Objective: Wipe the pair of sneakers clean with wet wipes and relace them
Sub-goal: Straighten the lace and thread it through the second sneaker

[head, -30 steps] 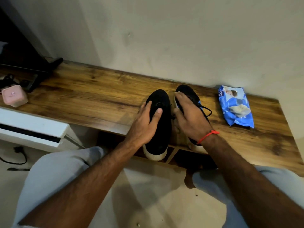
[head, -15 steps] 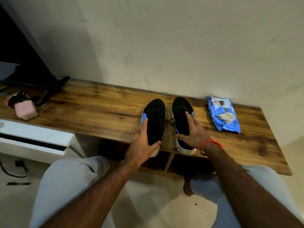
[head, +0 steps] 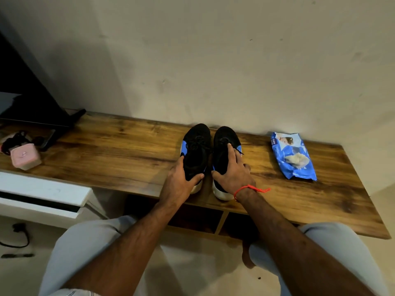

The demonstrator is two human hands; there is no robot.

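Black sneakers (head: 210,150) stand side by side on the wooden bench (head: 119,154), toes at the wall. Left hand (head: 181,180) grips one heel, right hand (head: 234,174) the other; wipes pack (head: 291,159) lies well right.

Single head view, angled down, close over wooden bench (head: 128,159)

— What sort of place is shown?

— A room in a home is suggested; a low wooden bench (head: 106,150) with open compartments beneath is set against a plain plastered wall (head: 213,60); a white drawer unit (head: 42,195) is seen beside it.

— And what else?

— A small pink box (head: 25,158) is kept there; a black cable (head: 19,236) is left on the floor.
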